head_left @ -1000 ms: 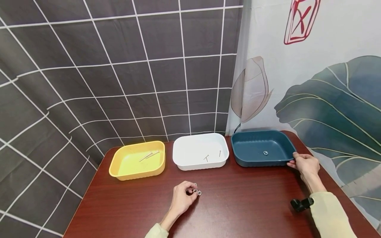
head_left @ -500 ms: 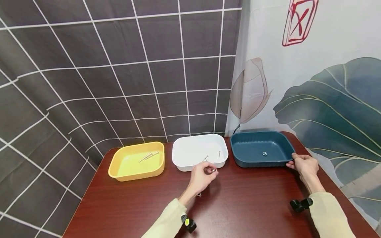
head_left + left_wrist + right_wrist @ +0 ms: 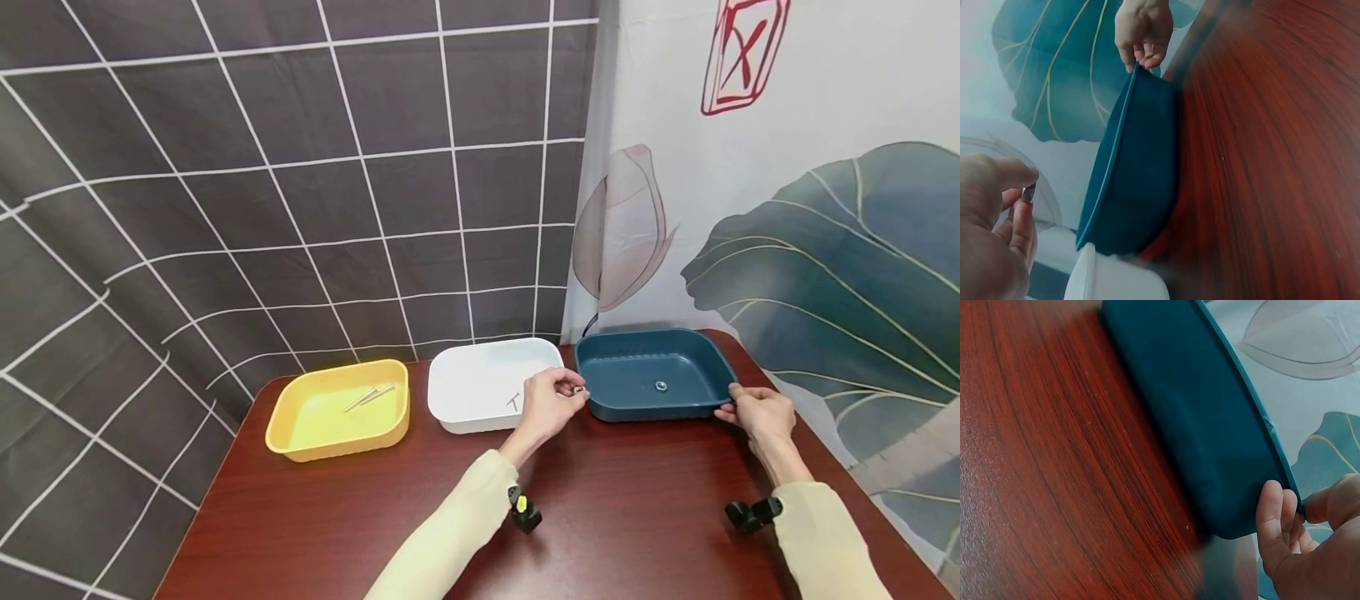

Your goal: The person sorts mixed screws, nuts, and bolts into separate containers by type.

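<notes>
My left hand (image 3: 547, 404) pinches a small metal nut (image 3: 1029, 192) between thumb and fingertips, above the gap between the white tray (image 3: 468, 423) and the dark blue tray (image 3: 652, 412). Part of the white tray's right side is hidden by that hand. At the blue tray's near right corner, my right hand (image 3: 763, 414) grips the rim, thumb on one side and fingers on the outer wall, as the right wrist view shows. One hex nut (image 3: 661, 386) lies on the blue tray's floor.
A yellow tray (image 3: 337, 451) at the left holds a few long screws (image 3: 369, 397). Small screws (image 3: 513, 401) lie in the white tray. All three trays stand along the back of the reddish-brown table (image 3: 315, 525), before a grey grid curtain (image 3: 405, 192).
My left hand has lifted from the nuts on the table and moved right and away, past the white tray's front, carrying a nut. The right hand keeps its grip on the blue tray.
</notes>
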`<state>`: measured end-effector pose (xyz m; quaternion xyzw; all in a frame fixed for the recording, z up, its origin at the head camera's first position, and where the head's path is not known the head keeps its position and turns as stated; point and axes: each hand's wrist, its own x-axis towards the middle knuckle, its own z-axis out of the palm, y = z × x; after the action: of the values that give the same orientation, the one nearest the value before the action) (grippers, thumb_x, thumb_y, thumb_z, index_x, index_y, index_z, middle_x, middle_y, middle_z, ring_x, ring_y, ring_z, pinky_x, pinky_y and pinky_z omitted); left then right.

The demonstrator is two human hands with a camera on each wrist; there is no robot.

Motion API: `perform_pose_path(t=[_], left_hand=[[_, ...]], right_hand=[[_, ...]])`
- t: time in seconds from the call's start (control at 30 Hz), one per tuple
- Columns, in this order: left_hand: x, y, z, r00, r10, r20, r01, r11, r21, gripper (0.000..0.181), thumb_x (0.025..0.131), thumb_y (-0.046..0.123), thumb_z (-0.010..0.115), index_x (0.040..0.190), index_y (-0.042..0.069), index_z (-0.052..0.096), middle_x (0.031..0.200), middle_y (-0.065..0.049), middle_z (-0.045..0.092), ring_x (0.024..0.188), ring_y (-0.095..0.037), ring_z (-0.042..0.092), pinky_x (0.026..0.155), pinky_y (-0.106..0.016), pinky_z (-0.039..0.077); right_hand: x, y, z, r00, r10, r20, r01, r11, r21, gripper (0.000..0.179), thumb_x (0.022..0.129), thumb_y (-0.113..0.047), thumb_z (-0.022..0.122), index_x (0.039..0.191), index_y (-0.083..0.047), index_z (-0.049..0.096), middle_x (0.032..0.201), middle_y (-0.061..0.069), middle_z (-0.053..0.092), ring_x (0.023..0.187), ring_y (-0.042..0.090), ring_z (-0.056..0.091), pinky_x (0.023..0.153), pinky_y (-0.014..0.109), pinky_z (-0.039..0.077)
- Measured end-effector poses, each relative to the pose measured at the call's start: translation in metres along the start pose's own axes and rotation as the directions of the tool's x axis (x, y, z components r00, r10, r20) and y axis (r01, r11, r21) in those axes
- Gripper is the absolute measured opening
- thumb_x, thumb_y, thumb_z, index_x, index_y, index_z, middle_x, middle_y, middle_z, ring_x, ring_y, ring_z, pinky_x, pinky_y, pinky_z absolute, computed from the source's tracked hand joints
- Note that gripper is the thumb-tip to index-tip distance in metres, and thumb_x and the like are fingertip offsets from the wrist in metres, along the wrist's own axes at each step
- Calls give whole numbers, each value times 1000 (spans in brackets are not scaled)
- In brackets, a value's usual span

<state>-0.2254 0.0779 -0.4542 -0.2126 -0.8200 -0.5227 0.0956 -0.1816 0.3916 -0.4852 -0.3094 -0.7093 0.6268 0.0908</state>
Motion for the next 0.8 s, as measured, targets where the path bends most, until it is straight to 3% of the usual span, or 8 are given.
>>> perform_pose_path(t=[0.4, 0.8], left_hand=[[24, 8, 49, 999, -33, 36, 29, 995, 99, 9, 81, 8, 83, 88, 7, 77, 72, 8, 65, 65, 3, 54, 62, -8, 46], [28, 8, 66, 995, -94, 43, 90, 992, 90, 9, 83, 9, 83, 90, 7, 78, 73, 11, 62, 67, 3, 54, 62, -8, 45]], right_hand=[[0, 1, 2, 1000, -20, -2, 20, 999, 26, 32, 104, -20, 52, 114, 10, 52, 62, 0, 59, 51, 7, 65, 57, 24, 60], [-1, -1, 2, 1000, -18, -7, 19, 999, 35, 29, 104, -19, 53, 109, 10, 52, 63, 1, 58, 51, 7, 65, 58, 25, 60]])
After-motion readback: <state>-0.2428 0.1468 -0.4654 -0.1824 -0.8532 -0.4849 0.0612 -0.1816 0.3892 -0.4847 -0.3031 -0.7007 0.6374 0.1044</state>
